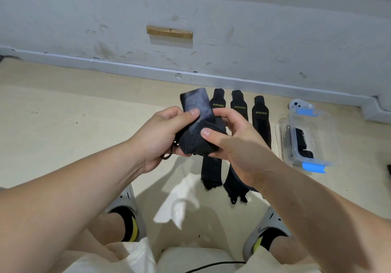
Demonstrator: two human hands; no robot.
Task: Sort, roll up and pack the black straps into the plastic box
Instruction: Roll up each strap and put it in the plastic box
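I hold a partly rolled black strap (197,129) up in front of me with both hands. My left hand (163,137) grips its left side, thumb pressed on the free end that sticks up. My right hand (234,143) pinches the rolled part from the right, thumb on top. Three more black straps lie flat side by side on the floor beyond: one (211,173), a second (238,103), a third (262,122), each with yellow-green lettering. At the right stands the clear plastic box (330,137) with blue clips, rolled black straps (300,140) inside.
A crumpled white tissue (179,200) lies on the floor between my feet in grey sandals (127,198). A small white device (296,104) sits behind the box. The grey wall and its skirting run across the back. A black cable (213,265) crosses my lap.
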